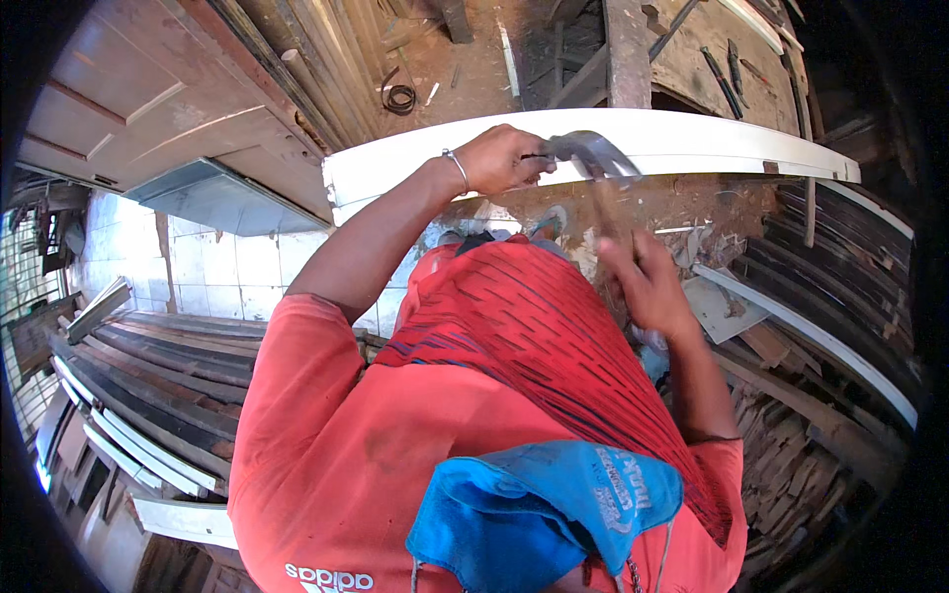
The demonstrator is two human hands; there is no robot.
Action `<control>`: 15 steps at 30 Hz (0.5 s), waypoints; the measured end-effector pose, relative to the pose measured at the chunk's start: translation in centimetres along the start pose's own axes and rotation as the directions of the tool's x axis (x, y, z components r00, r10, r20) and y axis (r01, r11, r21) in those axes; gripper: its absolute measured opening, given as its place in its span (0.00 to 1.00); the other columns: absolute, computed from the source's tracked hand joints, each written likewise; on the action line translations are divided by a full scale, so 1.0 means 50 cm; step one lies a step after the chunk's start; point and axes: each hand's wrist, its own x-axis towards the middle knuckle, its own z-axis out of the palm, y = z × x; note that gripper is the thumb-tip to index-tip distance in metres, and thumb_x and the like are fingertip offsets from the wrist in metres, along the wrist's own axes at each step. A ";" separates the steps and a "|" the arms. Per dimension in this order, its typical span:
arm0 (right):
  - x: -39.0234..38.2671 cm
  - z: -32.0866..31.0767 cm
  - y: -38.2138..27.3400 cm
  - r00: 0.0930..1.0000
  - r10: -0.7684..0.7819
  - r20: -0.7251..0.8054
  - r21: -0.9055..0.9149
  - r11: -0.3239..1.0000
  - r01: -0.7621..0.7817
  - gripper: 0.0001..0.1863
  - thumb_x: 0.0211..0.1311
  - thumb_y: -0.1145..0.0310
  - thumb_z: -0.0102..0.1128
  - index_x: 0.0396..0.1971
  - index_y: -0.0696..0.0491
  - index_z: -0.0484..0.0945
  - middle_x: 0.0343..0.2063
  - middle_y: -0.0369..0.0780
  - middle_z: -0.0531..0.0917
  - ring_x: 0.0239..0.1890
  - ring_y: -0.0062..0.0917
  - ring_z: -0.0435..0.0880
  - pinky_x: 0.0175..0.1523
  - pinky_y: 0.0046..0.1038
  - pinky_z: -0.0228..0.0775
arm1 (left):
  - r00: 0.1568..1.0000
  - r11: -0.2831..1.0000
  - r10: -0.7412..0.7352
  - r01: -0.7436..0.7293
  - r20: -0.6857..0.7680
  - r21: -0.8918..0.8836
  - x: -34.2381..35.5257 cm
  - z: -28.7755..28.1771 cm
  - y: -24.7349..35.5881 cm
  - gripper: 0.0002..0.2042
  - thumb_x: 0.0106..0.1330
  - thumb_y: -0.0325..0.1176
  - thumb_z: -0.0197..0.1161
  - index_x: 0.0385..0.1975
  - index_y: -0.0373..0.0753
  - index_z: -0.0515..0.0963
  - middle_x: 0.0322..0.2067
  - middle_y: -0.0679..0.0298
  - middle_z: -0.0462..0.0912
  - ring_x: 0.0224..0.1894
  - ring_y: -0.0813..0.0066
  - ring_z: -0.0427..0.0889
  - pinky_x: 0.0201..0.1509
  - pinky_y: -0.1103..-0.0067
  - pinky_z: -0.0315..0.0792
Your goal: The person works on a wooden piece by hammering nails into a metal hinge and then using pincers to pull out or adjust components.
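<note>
My right hand [647, 282] is wrapped round the wooden handle of a claw hammer [596, 156], somewhat blurred by motion. The dark metal head is up at the long white board [712, 138], next to my left hand. Closed above the board's near edge, my left hand [504, 160] has a short dark piece between its fingers. The hammer head overlaps the end of that piece in the picture, so I cannot tell what it is or whether they touch. A small dark recess [770, 167] shows in the board's edge at the right.
A workbench [697, 59] with pliers-like tools [727, 79] stands beyond the board. Panelled doors [148, 94] lean at the far left. Timber stacks [168, 366] lie at left, with dark planks [830, 267] and offcuts [791, 445] at right. A coiled strip [398, 97] is on the floor.
</note>
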 end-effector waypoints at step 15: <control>0.001 0.008 0.072 0.966 -0.218 -0.140 -0.089 0.974 0.207 0.20 0.75 0.49 0.51 0.42 0.53 0.75 0.22 0.38 0.75 0.20 0.25 0.74 0.27 0.29 0.66 | 1.000 0.999 -0.023 0.023 -0.002 -0.044 -0.003 0.006 -0.020 0.13 0.71 0.37 0.60 0.48 0.38 0.83 0.38 0.56 0.88 0.39 0.66 0.88 0.49 0.70 0.79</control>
